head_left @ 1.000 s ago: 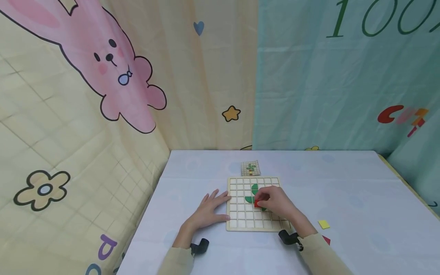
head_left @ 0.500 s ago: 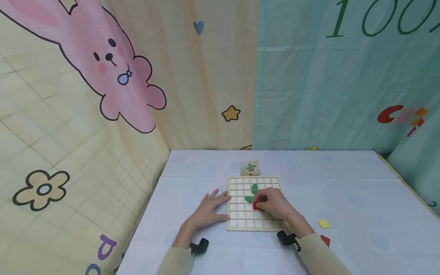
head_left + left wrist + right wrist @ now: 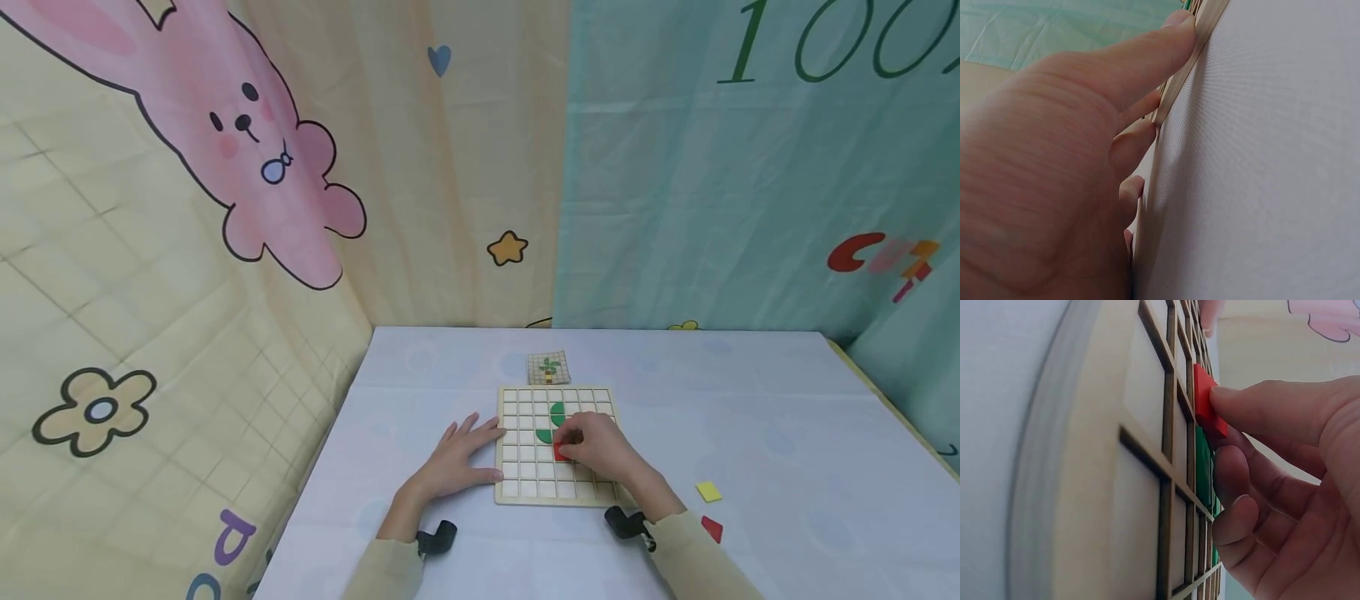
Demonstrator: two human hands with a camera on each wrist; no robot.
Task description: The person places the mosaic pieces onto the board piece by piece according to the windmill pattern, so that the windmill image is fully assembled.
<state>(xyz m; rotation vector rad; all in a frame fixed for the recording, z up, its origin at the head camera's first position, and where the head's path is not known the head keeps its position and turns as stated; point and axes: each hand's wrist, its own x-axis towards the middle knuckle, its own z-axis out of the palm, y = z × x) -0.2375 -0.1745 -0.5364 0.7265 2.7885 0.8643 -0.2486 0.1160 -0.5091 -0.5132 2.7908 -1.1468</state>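
Observation:
A wooden grid board (image 3: 551, 502) lies on the white table, with green rounded tiles (image 3: 557, 414) in some of its cells. My right hand (image 3: 606, 450) is over the middle of the board and pinches a red square tile (image 3: 560, 452). In the right wrist view the thumb rests on the face of the red tile (image 3: 1205, 400), which leans slightly over the grid beside a green tile (image 3: 1203, 465). At the board's left edge my left hand (image 3: 456, 463) lies with fingers spread. Its thumb and fingertips touch the wooden edge in the left wrist view.
Behind the board lies a small patterned card (image 3: 548, 367) printed with a grid and coloured shapes. A yellow tile (image 3: 708, 492) and a red four-sided piece (image 3: 712, 528) lie on the table near the right forearm. Printed curtains hang behind the table.
The right hand has shifted the red tile slightly towards me, and more of the tile's face shows. The loose red piece has come out from behind the right sleeve. The left hand stays put.

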